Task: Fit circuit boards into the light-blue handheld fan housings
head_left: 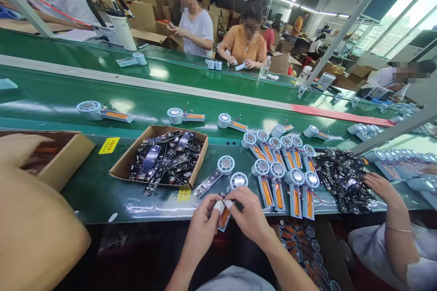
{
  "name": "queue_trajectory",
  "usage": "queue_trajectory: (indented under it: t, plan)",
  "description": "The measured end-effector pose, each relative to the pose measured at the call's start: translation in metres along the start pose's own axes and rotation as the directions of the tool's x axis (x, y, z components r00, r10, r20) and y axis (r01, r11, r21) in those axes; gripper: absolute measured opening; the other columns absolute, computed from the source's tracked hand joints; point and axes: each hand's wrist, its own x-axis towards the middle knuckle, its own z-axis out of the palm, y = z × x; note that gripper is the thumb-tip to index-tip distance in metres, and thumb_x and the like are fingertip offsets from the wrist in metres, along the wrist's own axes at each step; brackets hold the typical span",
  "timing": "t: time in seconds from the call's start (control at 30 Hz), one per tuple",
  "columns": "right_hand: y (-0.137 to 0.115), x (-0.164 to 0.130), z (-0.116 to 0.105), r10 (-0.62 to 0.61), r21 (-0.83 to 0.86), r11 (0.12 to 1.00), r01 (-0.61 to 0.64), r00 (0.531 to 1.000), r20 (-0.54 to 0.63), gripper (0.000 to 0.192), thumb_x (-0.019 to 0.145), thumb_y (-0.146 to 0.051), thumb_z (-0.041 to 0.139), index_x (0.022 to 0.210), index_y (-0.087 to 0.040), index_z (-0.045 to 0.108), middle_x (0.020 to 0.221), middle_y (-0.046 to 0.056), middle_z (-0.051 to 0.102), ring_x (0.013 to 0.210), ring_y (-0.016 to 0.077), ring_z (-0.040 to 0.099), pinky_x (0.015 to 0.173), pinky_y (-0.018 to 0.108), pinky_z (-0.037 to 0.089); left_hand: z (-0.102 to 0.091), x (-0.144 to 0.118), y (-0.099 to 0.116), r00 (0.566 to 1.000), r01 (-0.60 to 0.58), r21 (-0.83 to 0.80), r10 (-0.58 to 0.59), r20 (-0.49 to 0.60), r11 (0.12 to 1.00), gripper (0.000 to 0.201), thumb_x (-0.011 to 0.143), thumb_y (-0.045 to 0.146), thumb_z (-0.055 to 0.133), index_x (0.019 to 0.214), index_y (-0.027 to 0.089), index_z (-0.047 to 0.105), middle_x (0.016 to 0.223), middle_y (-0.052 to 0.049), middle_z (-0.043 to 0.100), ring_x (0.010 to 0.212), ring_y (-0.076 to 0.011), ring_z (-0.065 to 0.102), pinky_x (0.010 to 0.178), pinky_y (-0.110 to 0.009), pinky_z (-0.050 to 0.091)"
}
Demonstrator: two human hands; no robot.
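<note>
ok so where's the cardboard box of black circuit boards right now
In the head view the cardboard box sits left of centre on the green bench, just left of the left hand, with the conveyor belt running behind it.

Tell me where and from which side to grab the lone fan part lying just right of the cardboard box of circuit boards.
Take the fan part by its long flat handle, probably from above, pinching across the narrow sides. It lies flat and slanted, round head up-right, handle pointing down-left toward the box. The handle's sides look free; the head sits close to another fan.
</note>
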Motion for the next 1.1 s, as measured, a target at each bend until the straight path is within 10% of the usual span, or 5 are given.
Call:
queue_trajectory:
  t: [0.37,0.57,0.77,1.1]
  plan:
    - [-0.001,0.007,0.002,-0.135,-0.367,0.922,0.123,0.991,-0.007,0.018,0.090,-0.005,0.054,0.091,-0.019,0.065,0.089,0.006,0.065,0.082,0.0213,0.056,0.072,0.032,0.047,0.001,-0.005,-0.007,0.994,-0.059,0.068,0.065,-0.089,0.996,0.037,0.082,0.045,0.055,0.106,0.018,0.059,0.088,-0.007,0.074,0.059,-0.0171,0.064,0.057,-0.031,0.055]
    - [-0.002,0.009,0.001,-0.117,-0.403,0.904,0.141,0.990,0.083,0.018,0.093,-0.007,0.052,0.091,-0.019,0.065,0.089,0.007,0.066,0.083,0.0230,0.057,0.074,0.035,0.047,-0.007,-0.007,-0.009,0.970,-0.206,0.267,0.233,-0.074,0.941,0.032,0.087,0.039,0.051,0.105,0.021,0.069,0.110,-0.009,0.075,0.100,-0.0250,0.071,0.083,-0.035,0.056]
    - [-0.002,0.015,-0.009,-0.077,-0.301,0.946,0.123,0.984,0.162,0.019,0.097,-0.012,0.053,0.107,-0.020,0.068,0.093,0.008,0.068,0.088,0.0228,0.059,0.078,0.034,0.047,-0.019,0.004,-0.003,0.987,-0.157,0.143,0.151,0.048,0.977,0.036,0.084,0.042,0.056,0.104,0.017,0.072,0.093,-0.006,0.074,0.064,-0.0161,0.065,0.059,-0.028,0.055]
    - [-0.001,0.024,-0.019,-0.063,-0.162,0.981,0.104,0.968,0.244,0.015,0.090,-0.007,0.062,0.092,-0.018,0.071,0.085,0.004,0.068,0.085,0.0197,0.059,0.078,0.031,0.045,-0.028,0.016,0.004,0.963,-0.231,0.101,0.212,0.166,0.968,0.035,0.080,0.045,0.062,0.093,0.016,0.076,0.078,-0.004,0.071,0.061,-0.0148,0.060,0.058,-0.027,0.052]
